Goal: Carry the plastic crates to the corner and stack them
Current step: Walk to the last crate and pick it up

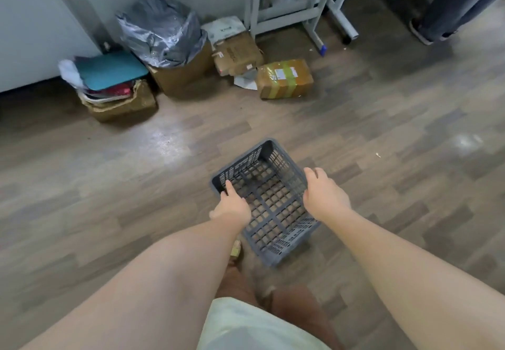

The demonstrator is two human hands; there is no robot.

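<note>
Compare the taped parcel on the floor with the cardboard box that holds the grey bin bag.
The taped parcel is sealed shut with yellow-green tape and carries a white label; the bin-bag box is open-topped and lined with a grey plastic bag. The parcel is lower and lies out from the wall; the bin-bag box stands taller, close to the wall. Both are brown cardboard on the wood-look floor.
</note>
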